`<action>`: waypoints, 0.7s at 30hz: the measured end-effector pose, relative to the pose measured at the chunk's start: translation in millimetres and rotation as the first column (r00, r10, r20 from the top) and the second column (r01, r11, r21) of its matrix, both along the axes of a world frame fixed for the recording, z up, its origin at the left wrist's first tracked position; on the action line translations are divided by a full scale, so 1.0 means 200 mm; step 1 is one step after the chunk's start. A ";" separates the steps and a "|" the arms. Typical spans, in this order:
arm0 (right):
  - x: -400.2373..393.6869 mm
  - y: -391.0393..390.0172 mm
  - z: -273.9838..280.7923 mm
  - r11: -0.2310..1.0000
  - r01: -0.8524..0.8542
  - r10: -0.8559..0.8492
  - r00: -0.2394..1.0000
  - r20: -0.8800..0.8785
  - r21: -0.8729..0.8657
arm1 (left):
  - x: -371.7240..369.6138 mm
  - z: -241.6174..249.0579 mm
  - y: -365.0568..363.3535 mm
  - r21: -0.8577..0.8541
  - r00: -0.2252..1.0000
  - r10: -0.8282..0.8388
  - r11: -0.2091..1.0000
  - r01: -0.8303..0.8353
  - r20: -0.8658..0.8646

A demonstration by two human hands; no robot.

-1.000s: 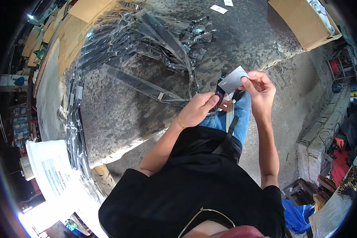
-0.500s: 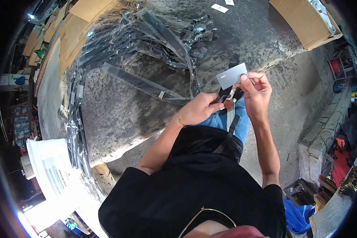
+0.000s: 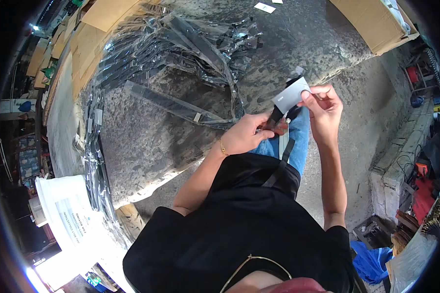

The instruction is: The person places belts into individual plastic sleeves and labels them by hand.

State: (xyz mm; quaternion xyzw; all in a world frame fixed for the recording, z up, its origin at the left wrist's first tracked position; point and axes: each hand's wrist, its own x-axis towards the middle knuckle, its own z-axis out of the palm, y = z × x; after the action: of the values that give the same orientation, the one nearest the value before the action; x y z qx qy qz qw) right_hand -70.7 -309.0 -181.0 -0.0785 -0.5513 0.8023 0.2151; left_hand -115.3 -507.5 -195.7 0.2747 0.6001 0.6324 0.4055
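Note:
My right hand (image 3: 324, 115) pinches a grey card (image 3: 288, 96) with small print between thumb and fingers. To its left, my left hand (image 3: 249, 133) is closed on a black strap (image 3: 275, 116), whose upper end overlaps the card in this view. A bracelet circles my left wrist. Below the hands, a black band (image 3: 282, 163) crosses my lap over blue jeans. Past my left hand, a long strip in a clear plastic sleeve (image 3: 173, 105) lies on the worn grey work surface (image 3: 142, 141).
A heap of black strips in clear plastic (image 3: 181, 46) covers the far left of the surface. Small white cards (image 3: 264, 8) lie at the back, near a cardboard box (image 3: 371, 24). A white bucket (image 3: 63, 195) stands at left. Tools and a blue bag (image 3: 371, 263) are at right.
My right hand has shifted slightly right and tilted the grey card more steeply. The card now overlaps the black strap, which shows more beside my left hand.

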 end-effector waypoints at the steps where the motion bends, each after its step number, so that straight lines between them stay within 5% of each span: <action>1: 0.00 -0.01 0.00 1.000 0.002 -0.002 1.000 -0.004 0.001 | 0.00 0.00 0.00 -0.023 1.000 -0.019 1.000 0.018 -0.010; 6: 0.02 -0.03 -0.03 0.995 -0.045 0.045 0.999 -0.003 0.088 | 0.00 0.08 -0.01 -0.160 0.998 -0.055 0.986 0.052 -0.012; 11: 0.04 0.00 -0.01 0.977 -0.093 0.095 0.995 0.000 0.193 | 0.01 0.04 -0.01 0.098 0.987 -0.014 0.995 -0.001 0.159; 18: 0.02 0.05 0.03 0.951 -0.182 0.158 0.981 0.111 0.249 | -0.01 0.01 -0.01 0.033 0.996 -0.044 0.999 0.042 0.077; 21: 0.00 0.08 0.04 0.941 -0.184 0.152 0.980 0.130 0.283 | -0.01 0.07 0.01 -0.030 0.995 0.097 0.995 -0.097 0.031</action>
State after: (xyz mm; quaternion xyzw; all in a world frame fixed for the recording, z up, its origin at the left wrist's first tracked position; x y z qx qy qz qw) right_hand -69.8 -292.4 -173.0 -0.0407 -0.6797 0.7215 0.1255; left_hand -117.5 -506.2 -182.6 0.2292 0.6152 0.6470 0.3878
